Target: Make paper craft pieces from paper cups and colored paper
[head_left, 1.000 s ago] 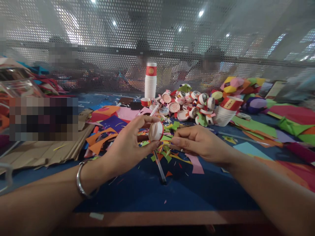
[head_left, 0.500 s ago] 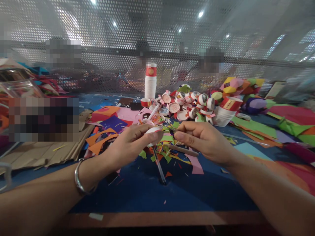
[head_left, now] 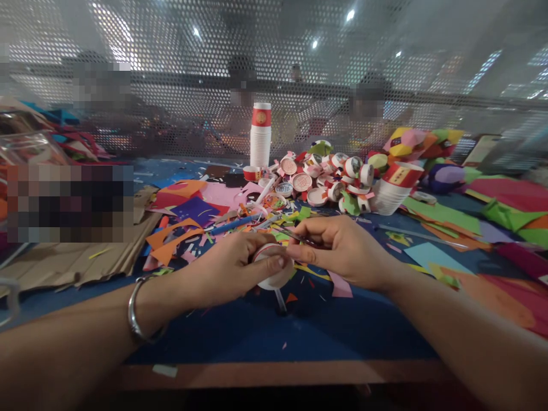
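Note:
My left hand (head_left: 240, 265) is closed around a small white paper cup (head_left: 276, 278), its thumb lying along the side near the reddish rim. My right hand (head_left: 342, 248) pinches a thin, dark, pointed tool (head_left: 295, 235) between thumb and fingers. Its tip points left over the cup, and the right thumb is close to the rim. What kind of tool it is does not show clearly. Below the cup, the end of a pen-like stick (head_left: 280, 301) rests on the blue table (head_left: 240, 337).
Paper scraps (head_left: 306, 212) lie beyond my hands. Behind them are cut cup bottoms (head_left: 302, 182), a tall cup stack (head_left: 261, 140) and a tilted cup stack (head_left: 396, 185). Flattened cardboard (head_left: 85, 265) is at left, coloured sheets (head_left: 445, 220) at right. A perforated screen (head_left: 180, 114) stands behind.
The paper cup has come lower and tilted, showing more of its side. My right hand has moved left to the cup, bringing the thin tool over it.

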A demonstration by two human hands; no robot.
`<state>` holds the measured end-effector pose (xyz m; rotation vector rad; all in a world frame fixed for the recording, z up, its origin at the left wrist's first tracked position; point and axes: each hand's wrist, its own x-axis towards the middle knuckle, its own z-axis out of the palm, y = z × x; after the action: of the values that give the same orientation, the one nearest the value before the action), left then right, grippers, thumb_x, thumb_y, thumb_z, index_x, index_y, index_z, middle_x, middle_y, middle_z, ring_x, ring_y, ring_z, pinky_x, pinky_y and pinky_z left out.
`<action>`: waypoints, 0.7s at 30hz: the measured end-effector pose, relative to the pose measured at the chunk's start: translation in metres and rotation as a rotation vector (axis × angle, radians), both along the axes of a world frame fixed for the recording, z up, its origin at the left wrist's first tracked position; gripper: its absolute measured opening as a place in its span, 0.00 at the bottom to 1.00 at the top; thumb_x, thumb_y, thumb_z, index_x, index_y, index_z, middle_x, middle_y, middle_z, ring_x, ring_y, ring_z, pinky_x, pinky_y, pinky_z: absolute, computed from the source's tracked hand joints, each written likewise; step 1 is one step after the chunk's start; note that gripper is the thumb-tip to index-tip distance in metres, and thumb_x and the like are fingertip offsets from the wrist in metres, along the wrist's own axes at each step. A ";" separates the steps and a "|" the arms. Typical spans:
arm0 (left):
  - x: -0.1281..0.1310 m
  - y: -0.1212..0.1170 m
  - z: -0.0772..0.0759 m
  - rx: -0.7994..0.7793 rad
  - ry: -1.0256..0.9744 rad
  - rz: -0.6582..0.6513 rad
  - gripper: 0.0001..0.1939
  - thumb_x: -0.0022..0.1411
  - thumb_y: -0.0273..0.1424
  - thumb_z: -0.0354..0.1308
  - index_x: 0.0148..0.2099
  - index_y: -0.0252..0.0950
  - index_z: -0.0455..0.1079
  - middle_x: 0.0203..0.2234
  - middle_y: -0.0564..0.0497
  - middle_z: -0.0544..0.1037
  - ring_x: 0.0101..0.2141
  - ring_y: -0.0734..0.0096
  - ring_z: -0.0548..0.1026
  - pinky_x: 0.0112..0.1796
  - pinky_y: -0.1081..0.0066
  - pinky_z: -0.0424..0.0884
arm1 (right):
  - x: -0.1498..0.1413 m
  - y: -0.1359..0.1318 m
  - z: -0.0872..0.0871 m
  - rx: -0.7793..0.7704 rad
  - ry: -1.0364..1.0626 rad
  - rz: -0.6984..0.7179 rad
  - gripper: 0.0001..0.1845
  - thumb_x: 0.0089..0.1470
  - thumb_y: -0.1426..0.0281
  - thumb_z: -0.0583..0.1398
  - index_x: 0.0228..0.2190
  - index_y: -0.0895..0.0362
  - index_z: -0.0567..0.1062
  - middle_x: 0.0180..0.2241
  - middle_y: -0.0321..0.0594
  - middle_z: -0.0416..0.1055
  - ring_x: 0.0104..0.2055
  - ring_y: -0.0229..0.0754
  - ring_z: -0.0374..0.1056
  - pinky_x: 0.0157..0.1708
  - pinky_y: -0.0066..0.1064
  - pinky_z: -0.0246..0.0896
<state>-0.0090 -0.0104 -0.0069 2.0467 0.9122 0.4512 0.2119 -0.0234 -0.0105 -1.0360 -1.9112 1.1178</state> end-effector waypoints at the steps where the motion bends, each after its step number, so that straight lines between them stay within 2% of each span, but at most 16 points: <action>1: 0.000 0.000 0.000 -0.019 -0.002 -0.016 0.16 0.70 0.42 0.55 0.40 0.34 0.75 0.28 0.53 0.75 0.20 0.80 0.71 0.19 0.81 0.66 | 0.000 0.000 0.000 -0.019 0.005 0.003 0.12 0.58 0.62 0.66 0.31 0.59 0.77 0.28 0.35 0.68 0.29 0.35 0.61 0.29 0.28 0.57; 6: -0.003 0.001 -0.001 -0.113 -0.011 -0.092 0.18 0.70 0.45 0.54 0.41 0.36 0.74 0.23 0.54 0.73 0.17 0.80 0.67 0.16 0.80 0.62 | 0.002 0.001 -0.001 -0.243 0.146 0.096 0.14 0.54 0.62 0.70 0.30 0.59 0.75 0.27 0.33 0.67 0.28 0.33 0.60 0.27 0.25 0.55; 9: -0.003 0.000 -0.002 -0.080 -0.015 -0.122 0.17 0.70 0.44 0.54 0.41 0.37 0.74 0.26 0.54 0.74 0.19 0.78 0.68 0.18 0.79 0.63 | 0.003 0.001 -0.001 -0.301 0.189 0.165 0.14 0.55 0.62 0.70 0.30 0.59 0.74 0.27 0.32 0.67 0.27 0.32 0.59 0.25 0.25 0.55; 14: -0.001 0.001 -0.002 0.129 -0.051 -0.056 0.11 0.69 0.37 0.55 0.39 0.36 0.73 0.30 0.54 0.74 0.25 0.78 0.70 0.25 0.77 0.66 | 0.004 0.000 0.001 -0.098 0.133 0.080 0.15 0.58 0.61 0.67 0.30 0.59 0.73 0.26 0.31 0.64 0.27 0.32 0.56 0.26 0.25 0.52; 18: 0.000 0.003 -0.002 0.253 -0.116 0.069 0.07 0.66 0.29 0.55 0.34 0.36 0.70 0.27 0.56 0.69 0.28 0.76 0.67 0.30 0.75 0.64 | 0.006 -0.003 0.002 0.022 0.053 -0.008 0.17 0.58 0.57 0.66 0.32 0.58 0.73 0.28 0.33 0.66 0.28 0.34 0.58 0.26 0.27 0.51; 21: -0.001 0.004 -0.002 0.331 -0.147 0.102 0.07 0.64 0.25 0.53 0.32 0.36 0.68 0.25 0.56 0.67 0.28 0.76 0.64 0.30 0.74 0.62 | 0.007 -0.006 0.001 0.091 -0.010 -0.035 0.18 0.62 0.54 0.62 0.34 0.58 0.74 0.28 0.34 0.66 0.28 0.34 0.58 0.26 0.28 0.50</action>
<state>-0.0100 -0.0064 -0.0084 2.2325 0.9013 0.8444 0.2190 -0.0292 -0.0092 -1.0234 -1.9262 0.9985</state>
